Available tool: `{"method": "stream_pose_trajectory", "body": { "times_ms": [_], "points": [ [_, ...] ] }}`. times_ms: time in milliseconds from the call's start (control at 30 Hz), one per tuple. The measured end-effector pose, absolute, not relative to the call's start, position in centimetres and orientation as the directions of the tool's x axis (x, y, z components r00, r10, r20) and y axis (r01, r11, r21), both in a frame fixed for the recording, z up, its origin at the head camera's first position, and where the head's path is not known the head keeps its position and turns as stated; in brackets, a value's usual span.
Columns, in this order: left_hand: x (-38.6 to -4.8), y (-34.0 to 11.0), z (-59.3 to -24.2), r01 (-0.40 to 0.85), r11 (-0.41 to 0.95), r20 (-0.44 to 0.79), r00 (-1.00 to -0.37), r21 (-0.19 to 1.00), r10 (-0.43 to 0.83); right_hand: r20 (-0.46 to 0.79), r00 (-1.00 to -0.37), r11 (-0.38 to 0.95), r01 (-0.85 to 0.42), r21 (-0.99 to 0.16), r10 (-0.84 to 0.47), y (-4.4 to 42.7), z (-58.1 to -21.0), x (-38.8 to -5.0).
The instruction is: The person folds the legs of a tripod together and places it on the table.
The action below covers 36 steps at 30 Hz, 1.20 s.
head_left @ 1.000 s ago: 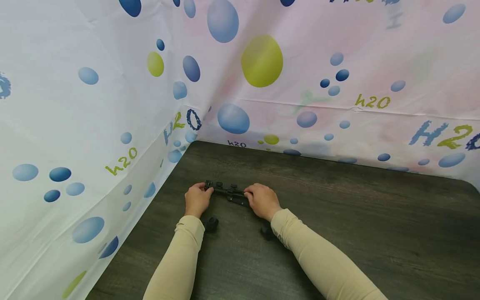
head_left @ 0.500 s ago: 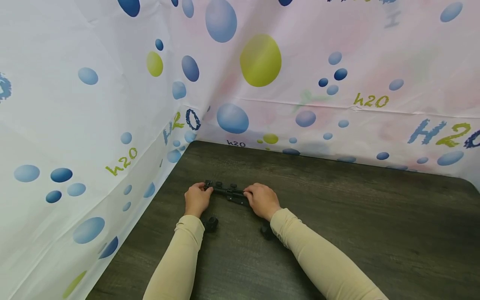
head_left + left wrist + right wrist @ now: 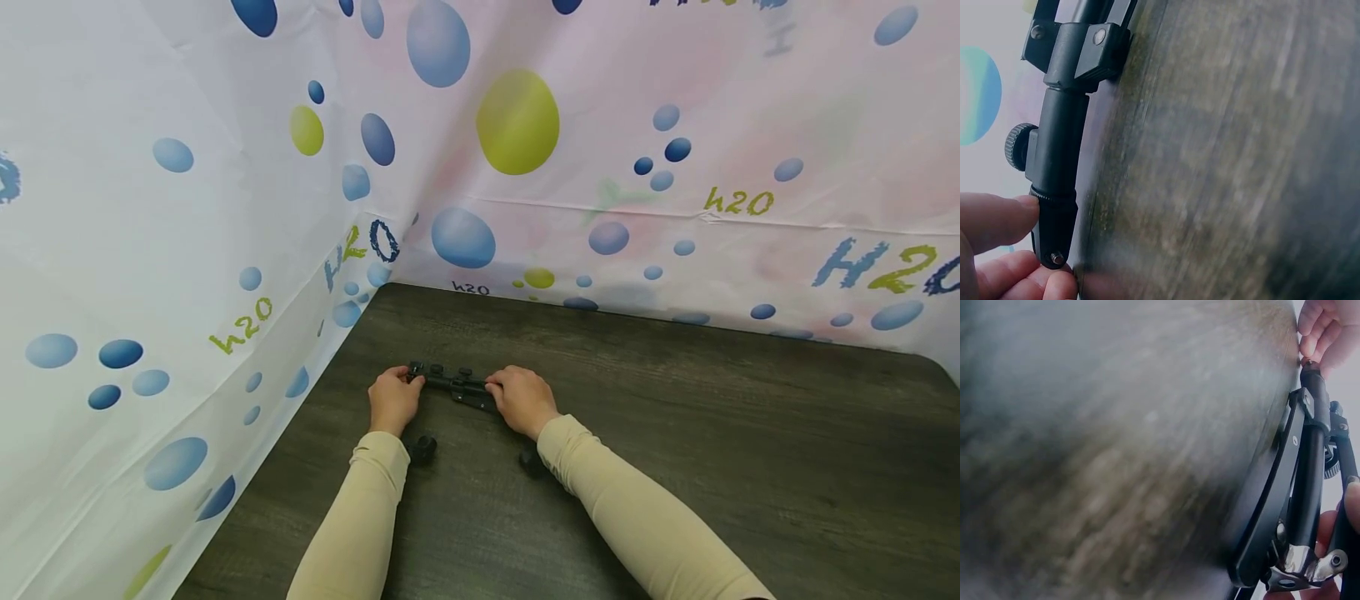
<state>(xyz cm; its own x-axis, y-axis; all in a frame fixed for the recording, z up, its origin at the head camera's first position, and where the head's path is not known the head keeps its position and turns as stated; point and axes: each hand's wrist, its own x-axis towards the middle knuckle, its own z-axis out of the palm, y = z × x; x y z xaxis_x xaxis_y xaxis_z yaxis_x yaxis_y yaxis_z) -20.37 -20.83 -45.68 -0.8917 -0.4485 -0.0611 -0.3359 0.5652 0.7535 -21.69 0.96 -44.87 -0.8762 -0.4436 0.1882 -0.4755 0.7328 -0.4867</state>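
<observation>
A black folding stand that looks like a small tripod lies crosswise between both hands. In the left wrist view its tube shows a ridged knob and a collar with hinged struts. My left hand pinches its narrow end, thumb on one side and curled fingers below. My right hand grips the other end. Near that end, the right wrist view shows a shiny metal hinge bracket and dark folded struts; fingertips press on the stand. Part of the right hand lies outside that view.
The dark wood-grain table extends to the right and toward me. A white sheet printed with blue and green dots walls off the back and left edges. Black devices sit under both wrists, one by the left cuff.
Both hands keep their hold on the stand, which stays in nearly the same place. The head view has shifted very slightly.
</observation>
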Motion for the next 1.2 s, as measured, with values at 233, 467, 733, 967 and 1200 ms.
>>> {"method": "stream_pose_trajectory", "body": {
  "times_ms": [233,467,733,967,1200],
  "points": [
    [-20.3,-20.8,-45.6,-0.334,0.565,-0.053,-0.889,0.754,-0.454,0.199,-0.871,0.728,-0.485,-0.485,-0.448,0.8,-44.9,-21.9],
    [-20.2,-20.6,-45.5,-0.329,0.566,-0.049,-0.890,0.756,-0.453,0.196,-0.875,0.737,-0.480,-0.477,-0.443,0.7,-44.9,-21.9],
    [-20.1,-20.5,-45.5,-0.327,0.576,-0.035,-0.888,0.749,-0.459,0.186,-0.881,0.748,-0.469,-0.469,-0.436,0.6,-44.8,-22.0],
    [-20.1,-20.5,-45.5,-0.328,0.570,-0.045,-0.890,0.753,-0.453,0.143,-0.892,0.740,-0.437,-0.511,-0.428,0.9,-44.8,-21.9],
    [-19.9,-20.8,-45.5,-0.331,0.573,-0.051,-0.892,0.749,-0.449,0.077,-0.914,0.719,-0.364,-0.592,-0.400,1.7,-45.1,-22.0]
  ]
}}
